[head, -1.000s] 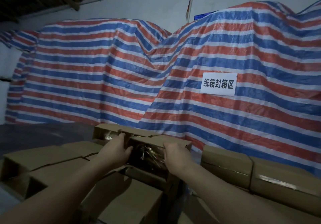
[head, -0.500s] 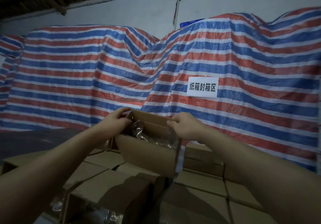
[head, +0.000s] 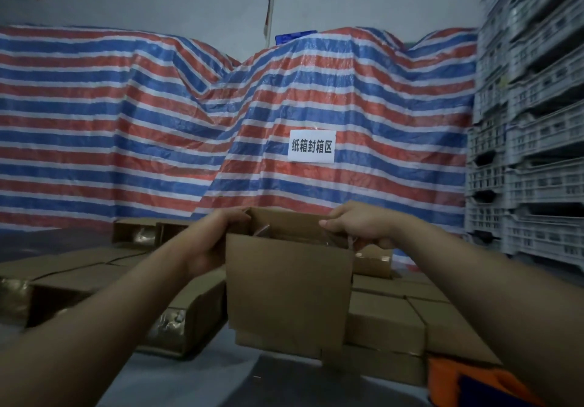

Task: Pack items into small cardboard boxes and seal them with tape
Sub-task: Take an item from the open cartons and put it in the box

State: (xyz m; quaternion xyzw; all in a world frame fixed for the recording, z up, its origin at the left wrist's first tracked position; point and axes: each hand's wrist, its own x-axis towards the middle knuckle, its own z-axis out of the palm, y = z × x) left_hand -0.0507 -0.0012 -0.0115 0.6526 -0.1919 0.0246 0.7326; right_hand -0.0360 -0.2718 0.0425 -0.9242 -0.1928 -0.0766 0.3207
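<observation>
Striped tarpaulin [head: 158, 128] in red, blue and white drapes the whole back of the room, with a white paper sign [head: 311, 146] fixed to it; grey plastic crates [head: 531, 128] are stacked high at the right edge. Below, rows of small closed cardboard boxes [head: 388, 321] cover the work surface, and two unsealed ones [head: 148, 231] stand far left near the tarpaulin.

Held up in front of all this is one open cardboard box [head: 289, 293], clear of the boxes under it, its near flap hanging down towards the camera. Something clear and crinkled, probably a plastic-wrapped item [head: 268, 233], shows just inside the top; I cannot tell what it is.

The left hand [head: 211, 242] grips the box's left wall, fingers curled over the top edge. The right hand [head: 357, 226] pinches the right rim from above, knuckles bunched and thumb tucked underneath.

As I read it, packing of this box is done or nearly so, and the step in hand is carrying it to where it can be closed. The next move calls for setting it on a flat spot, folding the flaps down and holding them flush for tape. No tape is in view.
</observation>
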